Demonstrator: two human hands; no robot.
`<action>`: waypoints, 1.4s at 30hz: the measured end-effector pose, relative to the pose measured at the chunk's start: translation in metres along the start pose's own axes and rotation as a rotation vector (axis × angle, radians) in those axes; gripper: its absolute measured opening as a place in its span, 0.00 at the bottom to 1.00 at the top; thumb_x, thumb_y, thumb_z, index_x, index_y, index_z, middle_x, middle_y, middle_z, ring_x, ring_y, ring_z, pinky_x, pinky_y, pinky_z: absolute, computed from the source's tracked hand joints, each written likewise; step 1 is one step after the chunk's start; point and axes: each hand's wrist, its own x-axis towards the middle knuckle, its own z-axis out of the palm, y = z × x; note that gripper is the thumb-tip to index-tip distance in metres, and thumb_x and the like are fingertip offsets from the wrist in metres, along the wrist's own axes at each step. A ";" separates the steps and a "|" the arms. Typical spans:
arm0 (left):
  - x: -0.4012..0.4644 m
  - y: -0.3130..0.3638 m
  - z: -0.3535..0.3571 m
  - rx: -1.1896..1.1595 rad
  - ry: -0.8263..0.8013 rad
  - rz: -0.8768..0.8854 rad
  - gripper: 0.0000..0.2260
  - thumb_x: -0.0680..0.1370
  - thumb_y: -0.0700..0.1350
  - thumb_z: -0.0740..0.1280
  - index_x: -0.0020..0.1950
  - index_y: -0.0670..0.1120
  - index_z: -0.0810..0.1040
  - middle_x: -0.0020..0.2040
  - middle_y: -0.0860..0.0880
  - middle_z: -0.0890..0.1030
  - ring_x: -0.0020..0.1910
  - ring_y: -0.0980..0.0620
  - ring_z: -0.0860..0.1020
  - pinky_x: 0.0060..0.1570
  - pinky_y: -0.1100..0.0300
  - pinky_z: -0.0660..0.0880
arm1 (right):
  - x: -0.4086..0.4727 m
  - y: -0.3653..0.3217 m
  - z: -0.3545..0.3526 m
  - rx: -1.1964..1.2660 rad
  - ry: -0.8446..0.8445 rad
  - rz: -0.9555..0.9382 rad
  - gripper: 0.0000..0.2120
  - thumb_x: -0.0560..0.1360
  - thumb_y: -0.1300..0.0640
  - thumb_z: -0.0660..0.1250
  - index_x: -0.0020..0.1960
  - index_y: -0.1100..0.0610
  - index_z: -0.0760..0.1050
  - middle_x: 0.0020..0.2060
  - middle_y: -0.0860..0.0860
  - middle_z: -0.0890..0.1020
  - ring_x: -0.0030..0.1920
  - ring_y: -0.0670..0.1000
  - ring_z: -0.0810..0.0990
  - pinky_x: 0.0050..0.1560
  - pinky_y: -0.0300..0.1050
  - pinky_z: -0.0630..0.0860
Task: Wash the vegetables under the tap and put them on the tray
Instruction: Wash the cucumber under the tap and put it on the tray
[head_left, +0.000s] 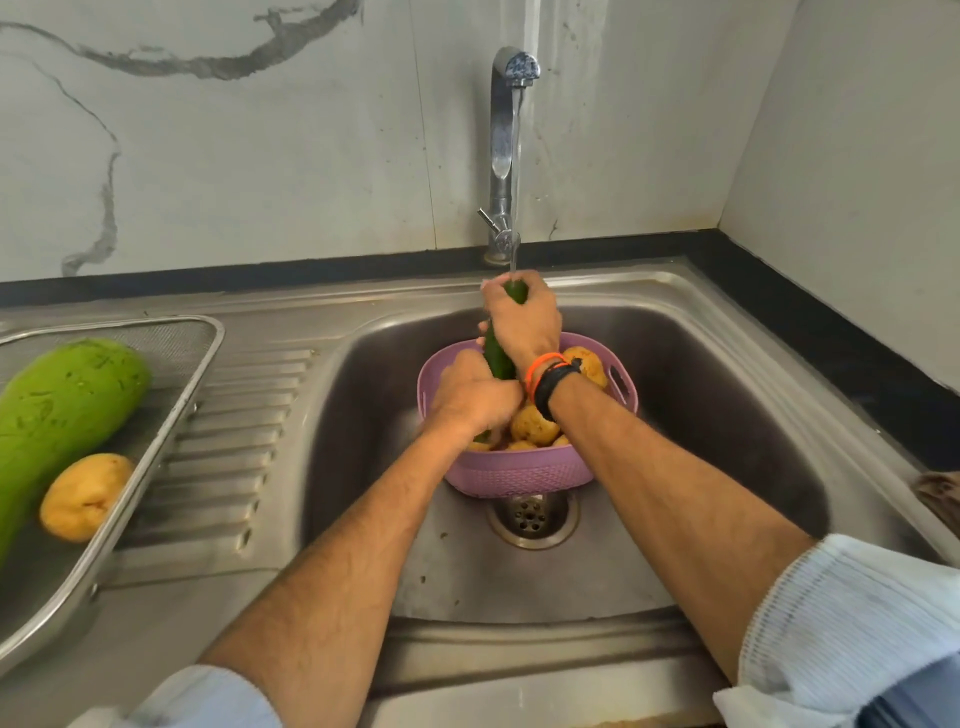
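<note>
A dark green cucumber stands nearly upright under the running tap, over a purple basket in the sink. My right hand grips its upper end, where the water stream lands. My left hand grips its lower end. Several yellow potatoes lie in the basket. On the left, a metal mesh tray holds a large light green gourd and one potato.
The steel sink basin has its drain just in front of the basket. A ribbed draining board lies between tray and basin. A marble-look wall stands behind, and a black counter edge runs along the right.
</note>
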 end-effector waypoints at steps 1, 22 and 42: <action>0.000 -0.001 0.000 0.081 0.030 0.054 0.04 0.71 0.44 0.69 0.43 0.45 0.79 0.36 0.43 0.82 0.31 0.43 0.80 0.33 0.56 0.77 | 0.000 0.000 0.003 -0.102 0.055 -0.071 0.06 0.78 0.51 0.67 0.48 0.54 0.76 0.39 0.53 0.83 0.36 0.52 0.84 0.31 0.41 0.80; -0.006 0.001 -0.004 0.045 -0.025 0.002 0.06 0.72 0.41 0.66 0.36 0.42 0.79 0.25 0.45 0.78 0.21 0.47 0.75 0.28 0.61 0.73 | 0.008 -0.008 0.002 -0.129 0.069 -0.044 0.14 0.80 0.51 0.60 0.41 0.56 0.78 0.35 0.53 0.82 0.33 0.53 0.83 0.36 0.50 0.82; 0.002 -0.008 -0.003 -0.013 -0.047 -0.057 0.04 0.69 0.38 0.65 0.37 0.41 0.80 0.22 0.47 0.76 0.21 0.49 0.74 0.30 0.59 0.73 | 0.001 -0.009 -0.007 0.081 -0.026 0.161 0.16 0.81 0.43 0.63 0.47 0.57 0.76 0.34 0.53 0.81 0.31 0.50 0.80 0.39 0.46 0.82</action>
